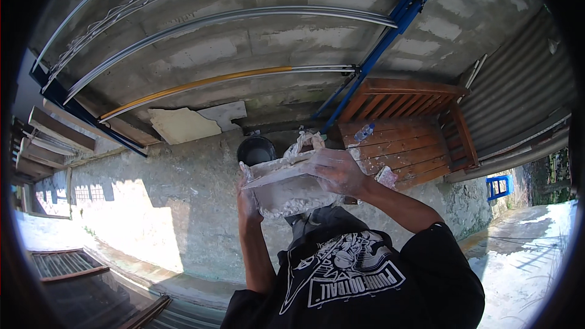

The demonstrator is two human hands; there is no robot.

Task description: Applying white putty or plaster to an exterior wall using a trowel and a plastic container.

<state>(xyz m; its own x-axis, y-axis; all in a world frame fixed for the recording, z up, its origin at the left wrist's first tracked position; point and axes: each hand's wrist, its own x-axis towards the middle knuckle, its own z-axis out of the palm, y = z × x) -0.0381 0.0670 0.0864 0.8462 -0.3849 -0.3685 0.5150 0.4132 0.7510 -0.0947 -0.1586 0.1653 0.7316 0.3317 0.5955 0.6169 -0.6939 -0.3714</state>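
Note:
In front of my torso I hold up a rectangular, tray-like piece [285, 196] coated in white plaster-like material, with a lumpy crust along its near edge. My left hand [247, 207] grips its left side, the fingers partly hidden behind it. Over its far right edge my right hand [336, 169] is closed, whitened with powder. A flat pale strip crosses the far part of the piece; I cannot tell whether it is separate. Just beyond it is a crumpled, white-smeared bundle [304, 144]. A black bucket [256, 150] stands on the floor past my left hand.
To the right is a wooden bench [414, 152] bearing a plastic bottle [364, 133] and a whitish lump [386, 176]. A blue-framed rack with metal rails [390, 24] rises by the block wall. Broken boards [186, 125] lean there. A blue stool [499, 187] stands far right.

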